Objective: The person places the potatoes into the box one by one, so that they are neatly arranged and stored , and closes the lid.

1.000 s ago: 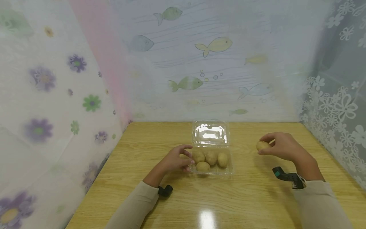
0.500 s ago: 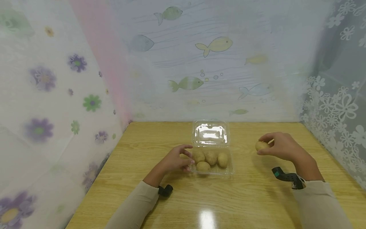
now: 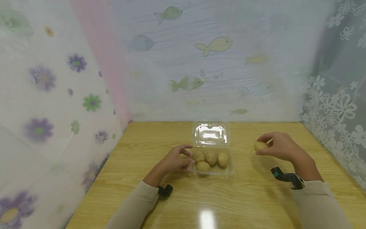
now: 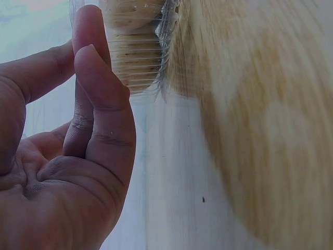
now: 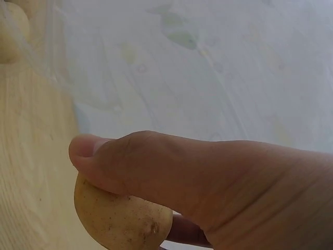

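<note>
A clear plastic clamshell box (image 3: pixel 231 168) lies with its lid (image 3: pixel 210 135) folded back, and several potatoes (image 3: pixel 211 157) sit in its base. My left hand (image 3: pixel 173 160) is at the box's left side, fingers spread loosely with the tips right at the wall. In the left wrist view, the fingertips (image 4: pixel 89 21) overlap the ribbed side of the box. To the right of the box, my right hand (image 3: pixel 281 146) holds one more potato (image 3: pixel 260 146) between thumb and fingers. The right wrist view shows the thumb lying across this potato (image 5: pixel 125 221), which has small brown spots.
The wooden table (image 3: pixel 223 200) has a wall sheet with fish drawings (image 3: pixel 186 83) behind it. Flower-patterned sheets (image 3: pixel 44 78) hang on both sides. Black wrist mounts (image 3: pixel 166 190) stick out near both sleeves.
My right hand has moved slightly left with its potato, toward the box. The left hand, the box and the potatoes in it stay in place.
</note>
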Motion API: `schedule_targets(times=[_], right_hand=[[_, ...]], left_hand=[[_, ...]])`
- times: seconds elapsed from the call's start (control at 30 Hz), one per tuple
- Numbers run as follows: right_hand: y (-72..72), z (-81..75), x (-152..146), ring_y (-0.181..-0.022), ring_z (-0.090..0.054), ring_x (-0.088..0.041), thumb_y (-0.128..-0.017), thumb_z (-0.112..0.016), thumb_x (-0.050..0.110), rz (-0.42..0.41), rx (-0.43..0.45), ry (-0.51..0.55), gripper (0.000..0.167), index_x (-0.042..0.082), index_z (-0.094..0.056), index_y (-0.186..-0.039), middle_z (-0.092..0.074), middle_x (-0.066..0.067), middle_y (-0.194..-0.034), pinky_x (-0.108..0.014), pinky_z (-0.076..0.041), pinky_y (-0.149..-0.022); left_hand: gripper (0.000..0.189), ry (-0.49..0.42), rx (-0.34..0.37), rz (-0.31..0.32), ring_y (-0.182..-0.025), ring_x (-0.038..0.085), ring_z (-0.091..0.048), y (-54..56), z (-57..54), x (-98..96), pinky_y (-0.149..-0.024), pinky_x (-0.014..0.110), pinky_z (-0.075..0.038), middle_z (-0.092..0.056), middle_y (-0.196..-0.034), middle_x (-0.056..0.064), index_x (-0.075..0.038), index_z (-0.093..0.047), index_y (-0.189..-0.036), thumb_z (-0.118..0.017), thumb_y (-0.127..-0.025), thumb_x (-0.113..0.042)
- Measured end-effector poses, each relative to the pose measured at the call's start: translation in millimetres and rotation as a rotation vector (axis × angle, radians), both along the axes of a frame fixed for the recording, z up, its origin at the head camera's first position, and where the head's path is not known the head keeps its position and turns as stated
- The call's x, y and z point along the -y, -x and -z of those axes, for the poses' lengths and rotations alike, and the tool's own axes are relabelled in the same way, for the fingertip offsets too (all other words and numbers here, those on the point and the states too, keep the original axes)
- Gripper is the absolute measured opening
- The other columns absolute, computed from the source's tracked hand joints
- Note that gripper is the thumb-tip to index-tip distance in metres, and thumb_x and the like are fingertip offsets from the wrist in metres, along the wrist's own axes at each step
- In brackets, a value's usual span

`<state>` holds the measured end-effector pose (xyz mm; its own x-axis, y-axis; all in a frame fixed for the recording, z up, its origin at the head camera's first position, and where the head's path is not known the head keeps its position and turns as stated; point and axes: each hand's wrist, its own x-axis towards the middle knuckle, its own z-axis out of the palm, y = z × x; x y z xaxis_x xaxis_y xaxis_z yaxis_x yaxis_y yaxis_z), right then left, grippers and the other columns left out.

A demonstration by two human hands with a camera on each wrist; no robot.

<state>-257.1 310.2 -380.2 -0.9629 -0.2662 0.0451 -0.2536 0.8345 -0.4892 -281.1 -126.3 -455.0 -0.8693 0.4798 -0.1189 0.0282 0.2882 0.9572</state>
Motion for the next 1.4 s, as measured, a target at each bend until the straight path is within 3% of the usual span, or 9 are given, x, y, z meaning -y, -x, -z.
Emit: schedule_targets(times=[0.7, 1.4], right_hand=[[4.1, 5.2, 6.6, -0.104, -0.069, -0.033, -0.083, -0.086, 0.048, -0.019, 0.011, 0.012, 0.066, 0.006, -0.070, -0.131, -0.067, -0.020, -0.127, -0.041, -0.060, -0.073], [-0.1, -1.8, 20.1, -0.106, -0.069, -0.034, -0.082, -0.087, 0.045, -0.030, 0.007, 0.003, 0.064, 0.007, -0.070, -0.130, -0.068, -0.019, -0.129, -0.041, -0.060, -0.074]], left_hand=[[0.072, 0.001, -0.003, 0.003, -0.069, 0.026, -0.074, 0.4, 0.0, 0.4, -0.069, 0.046, -0.065, -0.061, -0.126, 0.014, -0.014, -0.045, -0.155, -0.080, -0.092, -0.010], [0.072, 0.014, -0.003, -0.004, -0.070, 0.029, -0.075, 1.5, 1.4, 0.6, -0.069, 0.045, -0.065, -0.062, -0.125, 0.013, -0.014, -0.045, -0.155, -0.081, -0.092, -0.013]])
